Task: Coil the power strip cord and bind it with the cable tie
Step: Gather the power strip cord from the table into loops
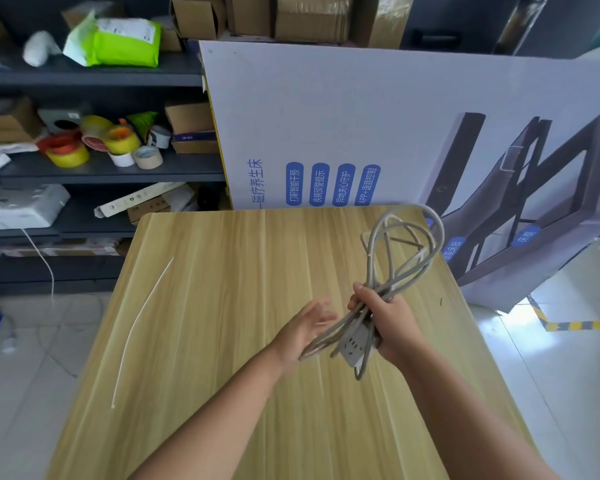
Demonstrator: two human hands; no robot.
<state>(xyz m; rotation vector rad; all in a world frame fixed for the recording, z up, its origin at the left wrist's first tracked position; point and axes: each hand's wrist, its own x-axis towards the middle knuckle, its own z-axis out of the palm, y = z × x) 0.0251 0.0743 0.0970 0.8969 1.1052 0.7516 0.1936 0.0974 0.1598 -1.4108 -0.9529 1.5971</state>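
Right hand (385, 323) fists the coiled cord (400, 251) w/ the power strip (355, 346) mid-bundle so loops can't spring apart, while left hand (307, 327), fingers spread & empty, sits just beside it, prob. free to fetch the cable tie (141, 320) lying well apart on the table (222, 393).

I see the strip (355, 344) mostly hidden inside my right hand (388, 323) and behind cord (399, 251) loops | plug not discernible in the bundle | left hand (307, 329) fingers motion-blurred | both forearms cut off by bottom edge | tie (141, 323) head too small to tell
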